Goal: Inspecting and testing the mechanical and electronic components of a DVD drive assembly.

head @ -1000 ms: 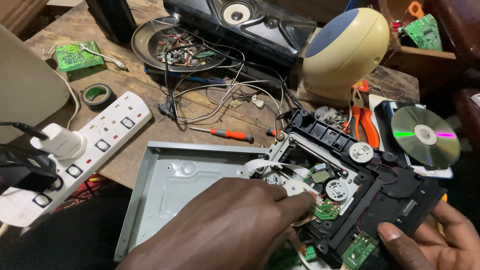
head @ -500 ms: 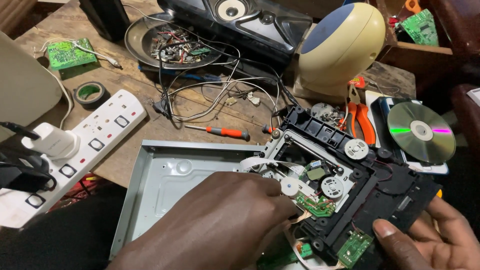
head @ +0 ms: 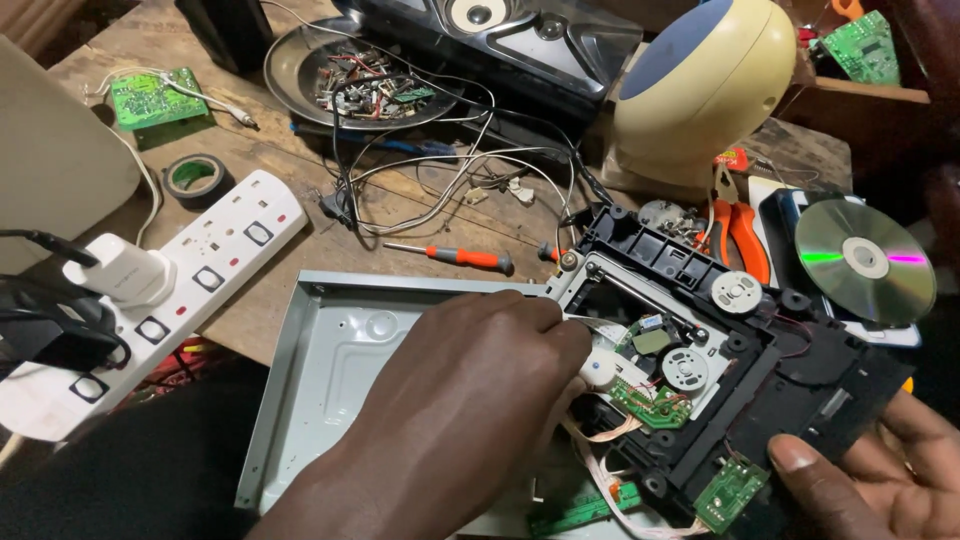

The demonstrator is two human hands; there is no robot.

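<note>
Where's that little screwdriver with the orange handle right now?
In the head view the orange-handled screwdriver lies on the wooden table, just beyond the grey metal tray, left of the black disc drive mechanism and below the tangled wires.

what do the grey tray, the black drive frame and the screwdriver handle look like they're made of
Grey tray: looks like thin sheet metal, pale matt grey, with folded edges and pressed dimples.
Black drive frame: probably moulded plastic, matt black, with ribs and round posts; the right hand grips its corner.
Screwdriver: orange handle, likely glossy plastic, on a thin bare metal shaft.
</note>
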